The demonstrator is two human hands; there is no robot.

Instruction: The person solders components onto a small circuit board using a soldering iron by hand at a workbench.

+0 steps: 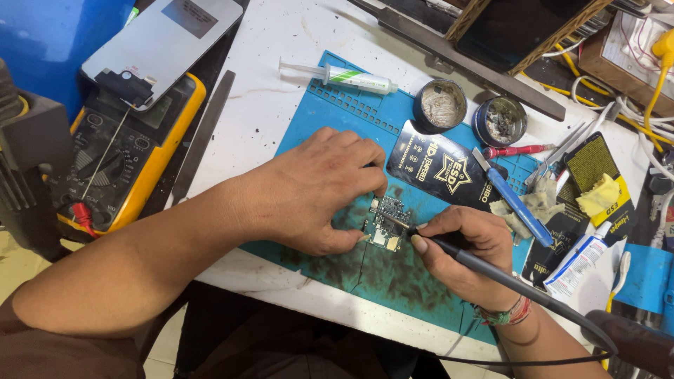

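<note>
left hand (pixel 316 189) palm-down, fingertips pinching circuit board (pixel 387 221) | right hand (pixel 460 249) pen-gripping soldering iron (pixel 491 270)

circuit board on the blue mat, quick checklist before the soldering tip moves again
1. Board held down: ok, left hand pins the circuit board with its fingertips on the blue mat.
2. Tool grip: ok, right hand holds the soldering iron like a pen.
3. Tip on the board: ok, it rests near the board's middle.
4. Fingers away from the tip: cannot tell, the left fingertips sit close.
5. Cable free: ok, it trails off to the right.
6. Flux syringe within reach: ok, it lies at the mat's top edge.
</note>
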